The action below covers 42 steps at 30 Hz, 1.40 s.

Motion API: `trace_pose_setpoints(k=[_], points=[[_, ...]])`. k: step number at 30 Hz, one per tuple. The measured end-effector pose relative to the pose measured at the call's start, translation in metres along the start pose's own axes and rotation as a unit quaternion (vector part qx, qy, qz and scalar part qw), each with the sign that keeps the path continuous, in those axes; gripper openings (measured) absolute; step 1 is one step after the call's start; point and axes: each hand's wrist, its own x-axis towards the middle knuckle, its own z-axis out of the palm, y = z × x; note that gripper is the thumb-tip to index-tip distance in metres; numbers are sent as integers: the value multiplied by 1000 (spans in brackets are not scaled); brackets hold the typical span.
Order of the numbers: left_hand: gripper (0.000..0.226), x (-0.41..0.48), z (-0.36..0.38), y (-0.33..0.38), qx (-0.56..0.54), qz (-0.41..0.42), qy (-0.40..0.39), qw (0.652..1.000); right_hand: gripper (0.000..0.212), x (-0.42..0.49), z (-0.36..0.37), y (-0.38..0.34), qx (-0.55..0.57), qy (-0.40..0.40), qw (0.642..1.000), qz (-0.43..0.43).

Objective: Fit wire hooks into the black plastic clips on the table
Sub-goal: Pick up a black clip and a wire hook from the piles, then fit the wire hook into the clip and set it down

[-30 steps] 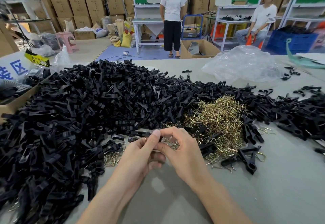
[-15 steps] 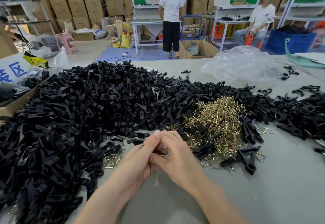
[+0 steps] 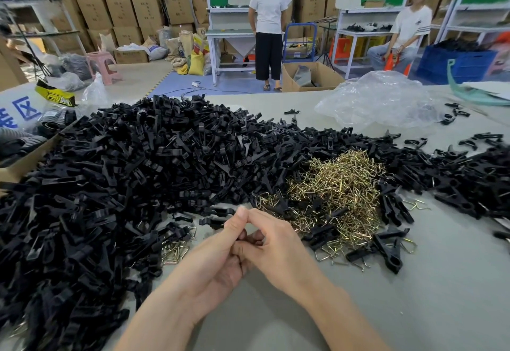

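Two hands, left and right, press together, grip hidden, between black clips and wire hooks.

matt plastic clips, shiny metal hooks

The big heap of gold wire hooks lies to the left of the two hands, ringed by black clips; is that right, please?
Not quite: the head view shows the heap of wire hooks to the right of the left hand and right hand, not the left. It is indeed ringed by black clips.
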Motion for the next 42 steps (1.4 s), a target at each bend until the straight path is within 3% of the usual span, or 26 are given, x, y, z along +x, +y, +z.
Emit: trace_pose_setpoints(k=[5, 9, 11, 14, 17, 22, 26, 29, 32, 35, 39, 40, 42], points=[[33, 0, 0, 0, 11, 5, 10, 1000, 35, -2, 2, 1, 7, -1, 1000, 7], [37, -2, 1, 2, 12, -3, 8, 1000, 62, -2, 2, 4, 25, -4, 1000, 13], [38, -3, 1, 2, 17, 0, 3, 1000, 51, -2, 2, 5, 20, -10, 1000, -3], [42, -3, 2, 3, 26, 6, -4, 1000, 18, -1, 2, 2, 7, -7, 1000, -19], [49, -2, 1, 3, 28, 11, -18, 999, 13, 0, 1, 2, 13, -3, 1000, -25], [78, 0, -4, 4, 41, 17, -104, 994, 31, -3, -2, 4, 108, 32, 993, 22], [75, 6, -4, 0, 66, 20, -50, 996, 28, -3, -11, -2, 201, 91, 972, 77], [66, 8, -13, -2, 40, 22, -24, 999, 24, -5, -27, -4, 329, 151, 925, 117], [59, 9, -20, 0, 9, 18, -26, 999, 29, -10, -64, 5, 453, 241, 845, 147], [56, 13, -20, -1, 4, 13, -24, 1000, 21, -17, -137, 24, 529, 337, 770, 112], [52, 18, -17, -4, 7, 12, -17, 1000, 52, -19, -234, 43, 591, 439, 669, 106], [51, 19, -16, -4, 7, 12, -16, 1000, 63, -22, -242, 45, 597, 431, 665, 127], [49, 18, -13, -4, 2, 10, -10, 1000, 63, -27, -235, 46, 577, 377, 706, 165]])
